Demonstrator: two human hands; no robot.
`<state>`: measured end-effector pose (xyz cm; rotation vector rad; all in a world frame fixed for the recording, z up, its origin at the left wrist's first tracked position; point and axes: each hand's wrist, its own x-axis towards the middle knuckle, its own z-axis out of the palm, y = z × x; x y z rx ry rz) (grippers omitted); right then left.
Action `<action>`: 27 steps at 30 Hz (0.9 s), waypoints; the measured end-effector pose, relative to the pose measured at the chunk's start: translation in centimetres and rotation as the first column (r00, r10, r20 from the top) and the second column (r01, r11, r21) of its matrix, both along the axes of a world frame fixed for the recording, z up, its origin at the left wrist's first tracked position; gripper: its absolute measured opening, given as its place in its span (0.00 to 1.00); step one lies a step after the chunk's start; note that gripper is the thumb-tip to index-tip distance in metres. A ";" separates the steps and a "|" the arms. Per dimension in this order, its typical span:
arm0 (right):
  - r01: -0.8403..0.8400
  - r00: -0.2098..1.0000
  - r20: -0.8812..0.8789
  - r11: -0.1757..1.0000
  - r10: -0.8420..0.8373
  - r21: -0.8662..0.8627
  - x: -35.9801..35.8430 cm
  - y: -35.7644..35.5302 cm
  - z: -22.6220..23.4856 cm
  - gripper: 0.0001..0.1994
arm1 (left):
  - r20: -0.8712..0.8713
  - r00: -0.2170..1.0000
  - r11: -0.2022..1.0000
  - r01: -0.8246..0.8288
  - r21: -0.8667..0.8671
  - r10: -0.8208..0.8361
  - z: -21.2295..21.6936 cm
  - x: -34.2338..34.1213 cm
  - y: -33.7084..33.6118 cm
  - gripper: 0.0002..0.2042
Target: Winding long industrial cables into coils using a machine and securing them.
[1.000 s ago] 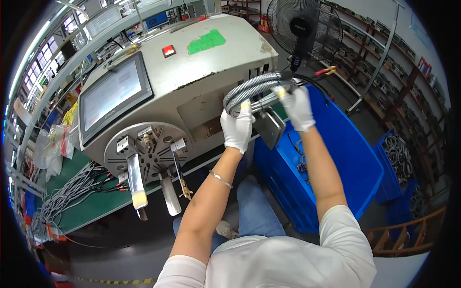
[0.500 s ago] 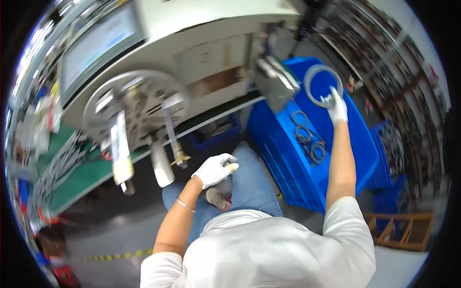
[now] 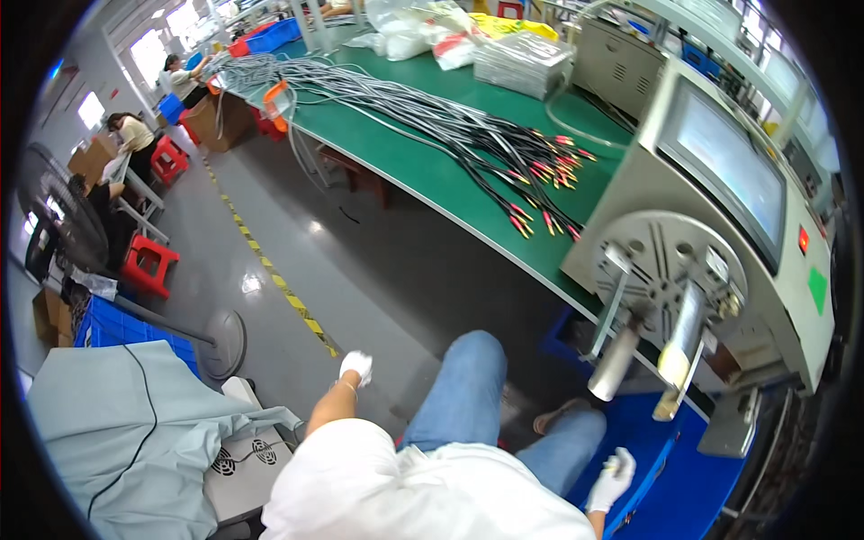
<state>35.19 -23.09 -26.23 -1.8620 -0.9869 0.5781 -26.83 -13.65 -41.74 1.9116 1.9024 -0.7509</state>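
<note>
My left hand (image 3: 357, 367), in a white glove, hangs over the grey floor at my left side, away from any object. Its fingers are too small and blurred to read. My right hand (image 3: 613, 479), gloved in white too, is beside my right thigh over the edge of a blue bin (image 3: 670, 468). Its fingers are loosely bent and apart, with nothing seen in them. Ahead of that bin is a machine with a round slotted metal disc (image 3: 670, 261) and several arms sticking out. On the green table (image 3: 396, 157) lies a large bundle of grey cables (image 3: 432, 117) with red-tipped black ends.
A screen (image 3: 724, 171) tops the machine. Behind the cables are plastic bags (image 3: 454, 45) and a clear-wrapped stack (image 3: 522, 63). Yellow-black tape (image 3: 261, 252) runs along the floor. A standing fan (image 3: 229, 342), red stools (image 3: 148, 263) and a cloth-covered unit (image 3: 126, 423) stand left; people sit farther off.
My view has swung left, bringing the cable table into sight. My right hand has come back from the bin toward my thigh; the grey coil it was at no longer shows.
</note>
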 end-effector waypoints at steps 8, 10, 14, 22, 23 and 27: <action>-0.863 0.447 0.479 0.505 0.755 0.010 -24.6 15.9 9.0 0.20 | 0.306 0.407 0.509 -0.694 -0.509 0.861 -7.5 -0.4 -3.8 0.19; -0.879 0.368 0.617 0.476 0.695 -0.012 -29.5 20.1 11.2 0.24 | 0.349 0.794 0.867 -0.455 -0.202 0.498 -6.4 -1.9 0.3 0.22; -0.817 0.259 0.856 0.574 0.448 -0.053 -37.5 29.2 14.1 0.34 | 0.361 0.739 0.788 -0.616 0.021 0.569 -2.6 -9.5 9.7 0.22; -0.547 0.096 0.911 0.786 0.401 -0.288 -42.8 38.3 12.3 0.34 | 0.801 0.387 0.130 -0.920 0.370 0.457 11.3 -26.2 31.0 0.26; -0.543 0.095 0.909 0.786 0.407 -0.295 -43.0 38.5 12.1 0.33 | 0.843 0.329 0.171 -0.944 0.282 0.426 12.8 -28.0 33.0 0.32; -0.560 0.099 0.909 0.778 0.406 -0.286 -43.3 38.6 12.3 0.28 | 0.848 0.419 -0.020 -0.893 0.449 0.325 16.6 -34.1 40.1 0.43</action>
